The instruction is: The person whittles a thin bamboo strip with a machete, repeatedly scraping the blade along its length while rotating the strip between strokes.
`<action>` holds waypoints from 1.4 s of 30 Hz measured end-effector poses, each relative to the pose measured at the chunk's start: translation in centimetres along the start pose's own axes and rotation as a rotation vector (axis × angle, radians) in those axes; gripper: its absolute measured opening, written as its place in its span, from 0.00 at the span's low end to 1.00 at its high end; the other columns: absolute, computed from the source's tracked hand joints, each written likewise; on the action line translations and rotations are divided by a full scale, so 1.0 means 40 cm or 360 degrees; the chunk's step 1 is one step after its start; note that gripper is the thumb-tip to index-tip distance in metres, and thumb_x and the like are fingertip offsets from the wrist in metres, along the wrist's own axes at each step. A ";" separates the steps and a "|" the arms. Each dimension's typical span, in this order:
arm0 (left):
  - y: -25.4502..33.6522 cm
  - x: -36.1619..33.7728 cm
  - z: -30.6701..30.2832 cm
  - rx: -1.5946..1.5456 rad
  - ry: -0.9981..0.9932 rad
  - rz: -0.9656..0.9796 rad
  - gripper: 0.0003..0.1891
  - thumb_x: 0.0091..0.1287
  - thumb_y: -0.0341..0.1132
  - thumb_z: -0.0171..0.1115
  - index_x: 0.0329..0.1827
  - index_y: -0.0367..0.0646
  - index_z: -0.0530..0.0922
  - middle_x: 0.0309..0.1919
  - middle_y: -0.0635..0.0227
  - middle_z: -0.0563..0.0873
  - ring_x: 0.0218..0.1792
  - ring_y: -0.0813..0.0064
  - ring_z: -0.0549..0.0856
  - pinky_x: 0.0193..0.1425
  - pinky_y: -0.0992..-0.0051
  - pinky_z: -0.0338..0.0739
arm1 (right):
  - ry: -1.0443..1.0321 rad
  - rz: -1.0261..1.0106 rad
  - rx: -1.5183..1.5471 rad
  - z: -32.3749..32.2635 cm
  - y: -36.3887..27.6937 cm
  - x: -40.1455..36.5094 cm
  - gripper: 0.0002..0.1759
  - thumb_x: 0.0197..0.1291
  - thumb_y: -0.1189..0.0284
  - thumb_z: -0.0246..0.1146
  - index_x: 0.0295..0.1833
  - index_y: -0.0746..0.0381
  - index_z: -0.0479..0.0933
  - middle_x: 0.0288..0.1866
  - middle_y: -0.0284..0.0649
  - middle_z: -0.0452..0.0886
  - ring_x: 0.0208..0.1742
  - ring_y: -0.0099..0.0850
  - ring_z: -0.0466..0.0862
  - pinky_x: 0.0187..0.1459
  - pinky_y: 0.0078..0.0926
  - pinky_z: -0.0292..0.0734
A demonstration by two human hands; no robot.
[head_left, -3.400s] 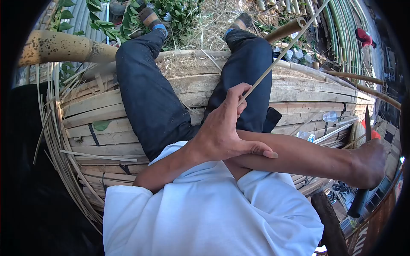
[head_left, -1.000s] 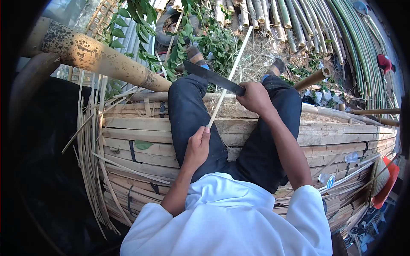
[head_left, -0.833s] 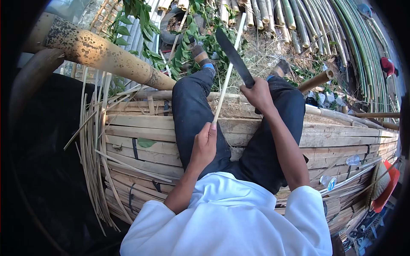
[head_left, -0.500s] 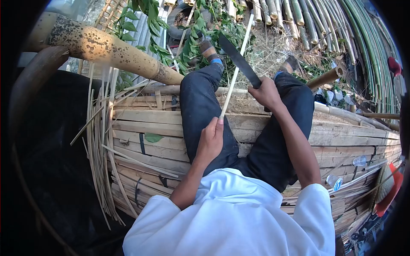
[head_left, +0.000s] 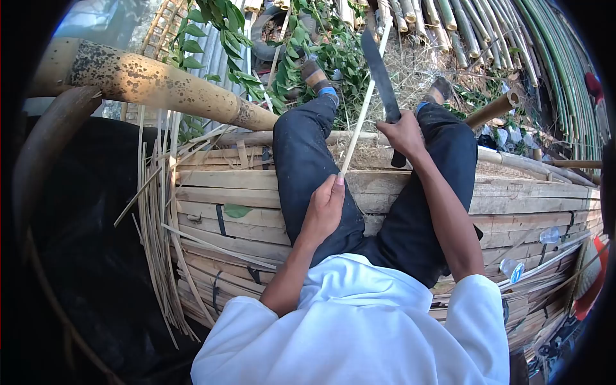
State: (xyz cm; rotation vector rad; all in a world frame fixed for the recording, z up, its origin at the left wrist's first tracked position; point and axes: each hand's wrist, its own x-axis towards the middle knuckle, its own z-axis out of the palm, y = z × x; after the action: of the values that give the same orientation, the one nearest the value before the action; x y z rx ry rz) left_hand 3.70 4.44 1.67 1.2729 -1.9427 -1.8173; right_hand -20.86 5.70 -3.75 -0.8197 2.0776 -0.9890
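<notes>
Between my knees, my left hand [head_left: 326, 208] is closed around the near end of a long, pale bamboo strip [head_left: 361, 115]. The strip slants up and away from me toward the ground beyond my feet. My right hand [head_left: 402, 136] grips the dark handle of a machete [head_left: 380, 70] over my right thigh. Its broad, dark blade points away from me, and the upper part overlaps the strip in this view.
I sit on a bamboo slat platform [head_left: 224, 194]. A bundle of thin strips [head_left: 160, 256] hangs at the left, under a thick bamboo pole [head_left: 151, 78]. Cut bamboo poles [head_left: 462, 32] lie ahead on the right. Plastic cups [head_left: 511, 269] and a red-edged hat [head_left: 587, 282] are at the right.
The machete has swung more upright, its tip moving right and up. My left hand still holds the strip, which appears slightly farther right as the view shifts.
</notes>
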 end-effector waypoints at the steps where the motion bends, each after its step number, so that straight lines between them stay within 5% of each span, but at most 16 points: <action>1: 0.012 0.000 0.003 -0.0187 0.0031 -0.0107 0.19 0.77 0.45 0.42 0.31 0.41 0.66 0.18 0.75 0.63 0.19 0.85 0.62 0.22 0.78 0.59 | -0.0103 -0.0061 -0.0136 0.007 -0.020 -0.026 0.15 0.45 0.68 0.66 0.25 0.72 0.76 0.18 0.50 0.77 0.23 0.40 0.82 0.33 0.36 0.75; 4: 0.010 0.011 -0.001 -0.0317 0.0026 -0.0153 0.18 0.77 0.48 0.42 0.31 0.46 0.67 0.18 0.82 0.61 0.17 0.91 0.58 0.18 0.85 0.53 | -0.0134 -0.0128 -0.0181 -0.004 -0.003 -0.017 0.15 0.45 0.68 0.66 0.27 0.73 0.76 0.19 0.51 0.77 0.24 0.40 0.81 0.33 0.36 0.75; 7: -0.012 0.012 0.010 -0.0216 0.0013 -0.0028 0.18 0.77 0.49 0.42 0.31 0.47 0.67 0.18 0.82 0.61 0.16 0.91 0.58 0.17 0.85 0.53 | 0.0070 0.0121 0.0431 -0.022 -0.005 0.010 0.15 0.46 0.69 0.66 0.23 0.72 0.74 0.16 0.44 0.76 0.18 0.30 0.77 0.25 0.33 0.72; 9: -0.007 0.021 0.011 -0.0161 -0.0025 0.0084 0.18 0.77 0.49 0.41 0.31 0.47 0.67 0.17 0.82 0.61 0.16 0.91 0.58 0.17 0.85 0.53 | -0.0021 0.0037 -0.0037 -0.006 -0.020 -0.010 0.15 0.46 0.69 0.66 0.25 0.72 0.75 0.18 0.47 0.78 0.21 0.34 0.80 0.28 0.34 0.74; 11: -0.001 0.029 0.008 -0.0299 0.0044 -0.0160 0.18 0.77 0.49 0.41 0.31 0.47 0.67 0.17 0.82 0.61 0.16 0.91 0.59 0.17 0.86 0.53 | -0.0142 -0.0123 -0.0223 0.009 -0.017 -0.031 0.15 0.46 0.68 0.66 0.28 0.72 0.77 0.22 0.52 0.80 0.28 0.43 0.84 0.36 0.37 0.76; 17: -0.002 0.042 0.015 -0.0213 -0.0008 -0.0164 0.19 0.77 0.46 0.41 0.30 0.44 0.67 0.18 0.80 0.63 0.18 0.89 0.60 0.19 0.83 0.56 | 0.0079 0.0203 0.0172 0.000 0.014 0.021 0.14 0.46 0.69 0.66 0.28 0.73 0.77 0.20 0.49 0.80 0.25 0.39 0.83 0.34 0.35 0.76; 19: 0.013 0.048 0.019 -0.0202 0.0022 -0.0228 0.20 0.77 0.45 0.42 0.29 0.41 0.68 0.19 0.79 0.65 0.20 0.87 0.63 0.22 0.81 0.60 | -0.0123 -0.0215 -0.0302 0.015 0.000 -0.012 0.14 0.45 0.69 0.67 0.23 0.71 0.76 0.18 0.42 0.78 0.20 0.28 0.79 0.27 0.30 0.73; 21: 0.019 0.045 0.009 -0.0318 -0.0025 -0.0323 0.19 0.77 0.45 0.42 0.29 0.42 0.68 0.19 0.79 0.65 0.19 0.87 0.63 0.22 0.81 0.60 | -0.0079 -0.0278 -0.0244 -0.005 -0.001 -0.009 0.15 0.43 0.68 0.68 0.22 0.70 0.75 0.18 0.43 0.78 0.21 0.29 0.80 0.27 0.30 0.74; 23: 0.016 0.050 0.016 -0.0269 -0.0051 -0.0273 0.19 0.77 0.45 0.42 0.29 0.43 0.68 0.18 0.79 0.65 0.19 0.88 0.63 0.21 0.81 0.60 | 0.0013 0.0175 0.0049 -0.038 -0.037 0.000 0.15 0.43 0.68 0.68 0.27 0.73 0.78 0.24 0.53 0.81 0.30 0.42 0.85 0.37 0.36 0.77; 25: 0.008 0.050 0.019 -0.0205 -0.0090 -0.0216 0.19 0.77 0.45 0.42 0.29 0.44 0.68 0.18 0.79 0.65 0.19 0.88 0.64 0.21 0.81 0.60 | 0.0016 0.0331 0.0117 -0.006 -0.011 0.007 0.16 0.43 0.68 0.68 0.28 0.73 0.78 0.24 0.54 0.81 0.31 0.43 0.85 0.37 0.36 0.77; 27: 0.003 0.058 0.025 -0.0334 -0.0029 -0.0247 0.17 0.77 0.47 0.42 0.32 0.49 0.67 0.17 0.83 0.61 0.14 0.92 0.57 0.14 0.86 0.49 | -0.0186 -0.0394 -0.0311 0.024 0.019 -0.007 0.15 0.43 0.68 0.68 0.23 0.71 0.76 0.18 0.46 0.78 0.22 0.31 0.81 0.28 0.32 0.74; 29: 0.020 0.057 0.024 -0.0331 -0.0065 -0.0265 0.17 0.77 0.48 0.42 0.32 0.49 0.67 0.17 0.83 0.61 0.14 0.92 0.57 0.14 0.86 0.49 | -0.0169 -0.0490 -0.0284 0.015 0.024 -0.002 0.15 0.43 0.68 0.68 0.22 0.70 0.75 0.17 0.46 0.77 0.20 0.33 0.80 0.27 0.33 0.74; 32: 0.022 0.051 0.035 -0.0344 -0.0061 -0.0285 0.17 0.77 0.48 0.42 0.32 0.49 0.66 0.17 0.83 0.61 0.13 0.92 0.57 0.13 0.86 0.49 | 0.0077 0.0148 0.0165 -0.004 -0.002 0.020 0.15 0.44 0.68 0.67 0.30 0.72 0.79 0.24 0.57 0.80 0.31 0.51 0.83 0.37 0.40 0.77; 36: 0.030 0.055 0.021 -0.0425 -0.0067 -0.0393 0.17 0.76 0.49 0.41 0.32 0.49 0.66 0.16 0.83 0.61 0.12 0.92 0.56 0.12 0.85 0.47 | -0.0231 -0.0357 -0.0336 0.017 0.018 -0.018 0.15 0.44 0.67 0.67 0.30 0.71 0.79 0.22 0.54 0.80 0.27 0.45 0.83 0.34 0.38 0.76; 40: 0.051 0.048 0.020 -0.0470 -0.0149 -0.0385 0.17 0.76 0.49 0.41 0.32 0.49 0.65 0.16 0.83 0.61 0.11 0.92 0.56 0.12 0.85 0.46 | 0.0024 0.0110 0.0135 -0.011 -0.004 0.003 0.15 0.44 0.68 0.68 0.30 0.70 0.79 0.22 0.53 0.80 0.29 0.45 0.84 0.36 0.38 0.76; 42: 0.067 0.046 0.027 -0.0546 -0.0238 -0.0449 0.18 0.76 0.50 0.41 0.31 0.49 0.65 0.16 0.83 0.60 0.11 0.92 0.56 0.12 0.86 0.46 | 0.0001 0.0091 0.0092 -0.005 -0.003 0.002 0.15 0.44 0.68 0.68 0.30 0.70 0.79 0.23 0.54 0.80 0.29 0.46 0.84 0.36 0.39 0.76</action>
State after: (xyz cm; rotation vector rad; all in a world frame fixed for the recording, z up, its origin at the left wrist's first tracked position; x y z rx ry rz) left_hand 0.67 3.66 3.05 1.3790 -1.4792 -2.3192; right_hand -21.01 5.66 -3.58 -0.7269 2.0518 -1.0133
